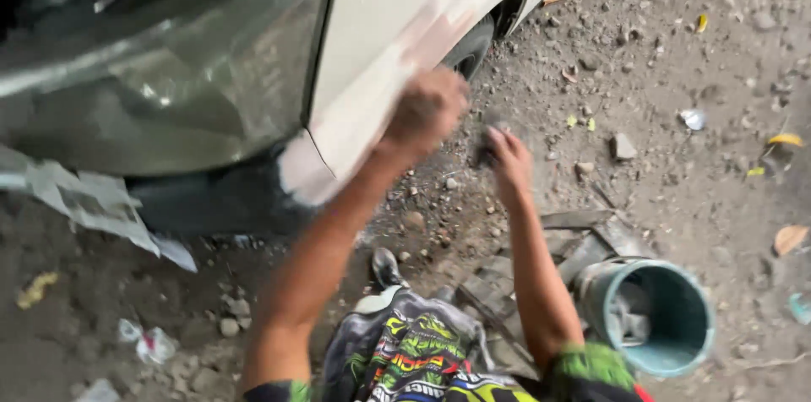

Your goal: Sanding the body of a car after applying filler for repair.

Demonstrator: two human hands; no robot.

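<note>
Both hands work: left hand (427,108) is clenched against the car panel (380,22), sanding seemingly; right hand (505,161), at four o'clock, grips something dark, blurred.

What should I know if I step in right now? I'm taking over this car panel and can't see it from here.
Left hand: closed in a fist against the white car panel, blurred, so what it grips cannot be told.
Right hand: apart from the panel, holding something small and dark, unclear.
Bucket: teal, on the dirt at the right, beside the knee.
Done: bare pinkish patches show on the panel near the wheel and at its lower corner.
Left: the panel's other areas look white and untouched.
</note>
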